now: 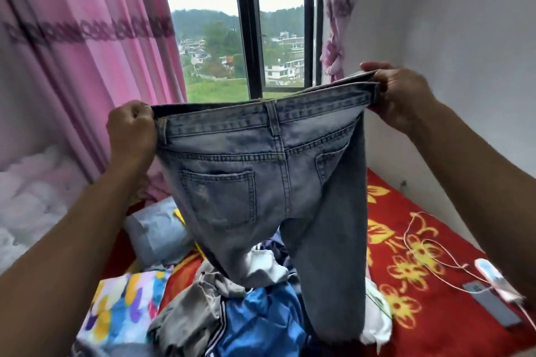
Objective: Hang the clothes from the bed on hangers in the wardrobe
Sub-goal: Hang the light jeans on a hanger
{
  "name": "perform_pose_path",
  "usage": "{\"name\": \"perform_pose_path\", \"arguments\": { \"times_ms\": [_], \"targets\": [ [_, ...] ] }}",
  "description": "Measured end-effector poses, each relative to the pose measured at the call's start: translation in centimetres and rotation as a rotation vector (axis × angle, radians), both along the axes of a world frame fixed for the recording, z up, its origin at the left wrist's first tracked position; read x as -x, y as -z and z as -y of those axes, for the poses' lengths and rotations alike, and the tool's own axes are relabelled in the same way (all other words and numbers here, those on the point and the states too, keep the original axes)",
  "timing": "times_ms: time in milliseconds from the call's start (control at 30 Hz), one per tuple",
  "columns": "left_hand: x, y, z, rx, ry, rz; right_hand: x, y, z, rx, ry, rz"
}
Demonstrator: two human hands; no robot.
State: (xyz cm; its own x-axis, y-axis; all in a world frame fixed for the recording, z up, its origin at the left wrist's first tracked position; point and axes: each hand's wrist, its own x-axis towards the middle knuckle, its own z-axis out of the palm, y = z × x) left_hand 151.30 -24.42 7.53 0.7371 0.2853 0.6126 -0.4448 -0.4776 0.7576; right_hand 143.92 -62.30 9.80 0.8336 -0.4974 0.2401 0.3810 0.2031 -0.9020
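Bed: the bed under a red blanket with yellow flowers [452, 243] fills the lower part of my view, below the window.
Jeans: the pair of faded blue denim jeans [261, 177] is held up in the air over the bed, back pockets towards me. Its 2 legs hang down, and their lower ends reach the clothes below.
Pile: the loose pile of clothes [261, 316] lies on the bed under the jeans. I can make out a shiny blue piece, a grey one and a white one, all tangled together.
Right hand: my right hand [400, 95] has its fingers curled round the right end of the waistband, pinching the doubled denim.
Left hand: my left hand [132, 132] is closed in a fist round the left end of the waistband.
Waistband: the stitched denim waistband [261, 116] is stretched almost flat between the 2 hands.
Weight: I judge the denim fairly heavy for a garment, soft but thick, and not fragile.
Grip: I judge it not slippery. The waistband with its belt loops is the firm place to hold it, since the legs would swing and drag.
Hanger: no hanger or wardrobe is in view. I expect the legs will need bringing together before the jeans are folded over a bar.
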Motion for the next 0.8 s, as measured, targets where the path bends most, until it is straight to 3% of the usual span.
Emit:
{"name": "perform_pose_path", "arguments": {
  "times_ms": [133,333,600,800],
  "targets": [
    [-1.6,5.8,-1.1,-0.231,0.074,-0.205,-2.3,5.1,0.3,0.379,0.195,-0.175],
    [-3.4,19.8,-0.2,-0.566,0.101,-0.593,-5.2,20.8,1.8,0.863,0.11,-0.652],
    [-4.6,32.6,4.2,-0.598,0.05,-0.861,-7.8,39.5,5.2,0.885,-0.136,-1.006],
    [-7.1,38.6,9.4,-0.586,0.013,-0.927,-8.7,51.3,8.6,0.653,-0.484,-1.247]
  ]
}}
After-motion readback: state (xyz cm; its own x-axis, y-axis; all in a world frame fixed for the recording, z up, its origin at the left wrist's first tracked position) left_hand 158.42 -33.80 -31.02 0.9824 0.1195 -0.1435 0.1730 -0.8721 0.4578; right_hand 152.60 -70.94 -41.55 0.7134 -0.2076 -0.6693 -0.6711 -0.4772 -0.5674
